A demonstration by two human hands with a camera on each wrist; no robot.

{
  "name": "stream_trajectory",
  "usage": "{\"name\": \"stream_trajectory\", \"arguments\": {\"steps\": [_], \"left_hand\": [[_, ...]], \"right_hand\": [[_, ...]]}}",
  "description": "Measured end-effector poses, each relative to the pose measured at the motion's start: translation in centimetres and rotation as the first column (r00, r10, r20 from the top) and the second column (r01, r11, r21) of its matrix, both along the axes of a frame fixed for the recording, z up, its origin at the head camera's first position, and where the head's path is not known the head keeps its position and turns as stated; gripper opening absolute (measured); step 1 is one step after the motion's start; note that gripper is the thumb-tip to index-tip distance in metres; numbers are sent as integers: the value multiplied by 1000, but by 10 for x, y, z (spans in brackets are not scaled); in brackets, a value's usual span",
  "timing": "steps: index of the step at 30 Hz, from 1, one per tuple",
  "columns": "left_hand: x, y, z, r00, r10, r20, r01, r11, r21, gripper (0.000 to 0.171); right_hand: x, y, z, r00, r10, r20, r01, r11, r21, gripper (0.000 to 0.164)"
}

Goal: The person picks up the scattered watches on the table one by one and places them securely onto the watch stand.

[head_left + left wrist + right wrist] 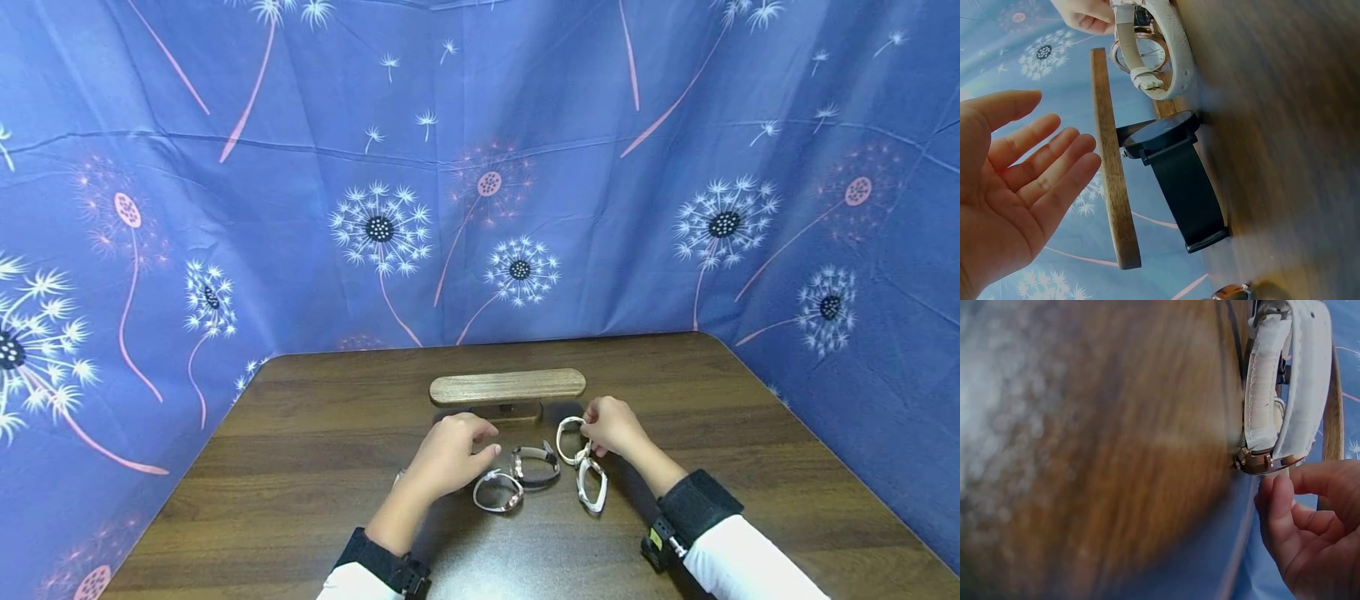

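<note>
The white, loop-shaped wristwatch with a leather-look strap (559,439) is pinched between thumb and fingers of the right hand (613,427), on the side of the loop facing the tabletop's right edge; that rim probably suits a fingertip grip because it is thin. The loop's long axis runs roughly from far edge to near edge, its opening turned up toward the head camera; which way the dial points I cannot tell. At its near end, touching or just beside it, lies a second white watch with a closed pale strap (596,506), similarly aligned. The left hand (450,454) holds nothing, its fingers relaxed above the tabletop (750,450), perhaps held clear to avoid knocking anything. Between the hands sit a dark-strapped watch with a metal case (536,481) and, closer to the near edge, a slim white watch with rose-gold fittings (513,501); their straps seem fastened, which would explain the looped shapes. The left wrist view adds a round black watch with a broad strap (1188,190), tilted near the wooden stand with a rounded bar (507,386). That bar lies roughly parallel to the far edge, before a blue dandelion-print cloth (300,208).
</note>
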State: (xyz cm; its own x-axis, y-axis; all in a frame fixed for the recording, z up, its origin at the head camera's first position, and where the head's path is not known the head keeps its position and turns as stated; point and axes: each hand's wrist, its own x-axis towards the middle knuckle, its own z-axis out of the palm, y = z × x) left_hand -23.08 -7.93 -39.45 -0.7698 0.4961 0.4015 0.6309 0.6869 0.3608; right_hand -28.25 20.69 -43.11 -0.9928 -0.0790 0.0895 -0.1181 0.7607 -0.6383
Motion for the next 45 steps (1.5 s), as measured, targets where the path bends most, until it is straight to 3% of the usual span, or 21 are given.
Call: {"name": "stream_trajectory", "arguments": {"steps": [5, 12, 21, 26, 34, 41, 45], "left_hand": [[0, 1, 1, 1000, 0, 9, 0, 1000, 5, 20], [0, 3, 3, 999, -5, 31, 5, 1000, 10, 21], [0, 6, 5, 992, -61, 111, 46, 990, 133, 25], [0, 10, 8, 995, -74, 67, 58, 975, 215, 28], [1, 19, 9, 998, -62, -19, 65, 934, 352, 36], [4, 22, 18, 992, -112, -61, 127, 890, 438, 41], [6, 23, 26, 982, -153, -109, 185, 883, 431, 49]], "right_hand": [[1, -3, 3, 999, 18, -43, -22, 994, -103, 5], [5, -6, 10, 992, 35, -124, -61, 975, -213, 9], [15, -14, 25, 944, 101, -314, -188, 948, -259, 15], [20, -19, 32, 914, 138, -381, -259, 921, -289, 18], [28, -25, 44, 864, 239, -443, -421, 826, -375, 21], [34, -28, 55, 855, 333, -397, -497, 746, -444, 20], [35, -31, 59, 848, 379, -372, -526, 692, -495, 18]]}}
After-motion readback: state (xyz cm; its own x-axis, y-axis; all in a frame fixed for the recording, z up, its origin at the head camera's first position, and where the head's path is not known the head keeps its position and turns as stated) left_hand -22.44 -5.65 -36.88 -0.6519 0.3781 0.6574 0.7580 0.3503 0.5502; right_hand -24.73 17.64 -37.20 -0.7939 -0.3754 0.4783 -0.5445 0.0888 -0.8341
